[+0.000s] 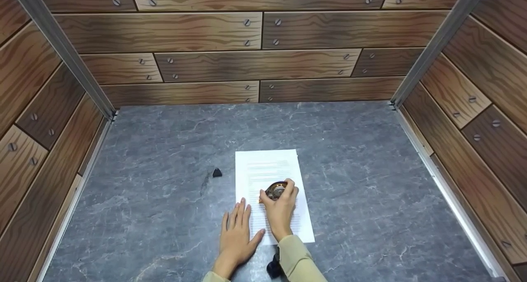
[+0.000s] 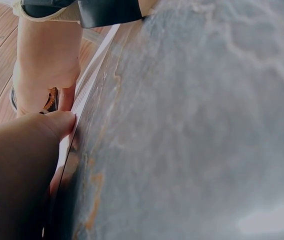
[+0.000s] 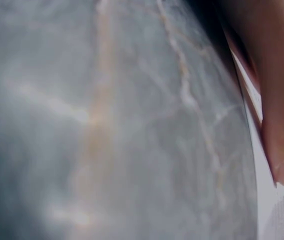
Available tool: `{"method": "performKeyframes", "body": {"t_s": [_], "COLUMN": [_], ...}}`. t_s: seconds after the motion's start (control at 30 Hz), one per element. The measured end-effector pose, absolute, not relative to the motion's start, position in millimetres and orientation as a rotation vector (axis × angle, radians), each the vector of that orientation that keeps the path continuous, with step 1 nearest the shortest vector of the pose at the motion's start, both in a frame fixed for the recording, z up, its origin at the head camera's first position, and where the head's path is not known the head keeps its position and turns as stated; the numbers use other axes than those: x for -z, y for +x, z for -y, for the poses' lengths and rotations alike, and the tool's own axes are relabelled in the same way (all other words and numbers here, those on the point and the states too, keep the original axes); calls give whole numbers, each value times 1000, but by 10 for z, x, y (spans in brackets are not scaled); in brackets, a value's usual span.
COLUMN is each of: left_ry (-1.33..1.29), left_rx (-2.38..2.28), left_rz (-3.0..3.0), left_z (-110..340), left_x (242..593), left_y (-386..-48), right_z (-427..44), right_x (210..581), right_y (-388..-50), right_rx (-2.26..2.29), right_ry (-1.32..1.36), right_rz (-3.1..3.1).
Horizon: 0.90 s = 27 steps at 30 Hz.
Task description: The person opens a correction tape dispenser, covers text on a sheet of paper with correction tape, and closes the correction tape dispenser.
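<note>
Marbled tabletop (image 1: 350,162), plank-patterned walls (image 1: 206,31); black piece (image 1: 217,173), perhaps plastic, left of paper (image 1: 257,179)

Someone's right hand (image 1: 281,210) grips a round brown object (image 1: 276,190) over a printed sheet (image 1: 263,175), left hand (image 1: 236,237) laid at the sheet's left edge; I spot a small black piece (image 1: 217,173) apart on the grey tabletop (image 1: 354,191).

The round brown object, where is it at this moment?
In the head view, the right hand grips the round brown object over the printed sheet, right of the left hand.
</note>
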<state>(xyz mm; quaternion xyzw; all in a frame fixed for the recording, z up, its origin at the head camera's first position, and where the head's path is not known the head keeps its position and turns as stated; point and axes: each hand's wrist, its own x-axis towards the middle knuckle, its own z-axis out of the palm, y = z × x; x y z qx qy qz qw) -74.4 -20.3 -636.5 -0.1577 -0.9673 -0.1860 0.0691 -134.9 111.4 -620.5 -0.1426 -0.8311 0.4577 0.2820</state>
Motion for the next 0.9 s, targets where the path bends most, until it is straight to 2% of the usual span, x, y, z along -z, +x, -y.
{"method": "performKeyframes", "body": {"t_s": [0.9], "left_ry": [-470], "left_rx": [588], "left_rz": [2934], "left_z": [209], "left_x": [6356], "left_y": [-735], "right_z": [-1154], "right_x": [6235], "right_y": [-1350], "right_rx": [-1226], "right_ry": [-377], "right_rz": [2204]}}
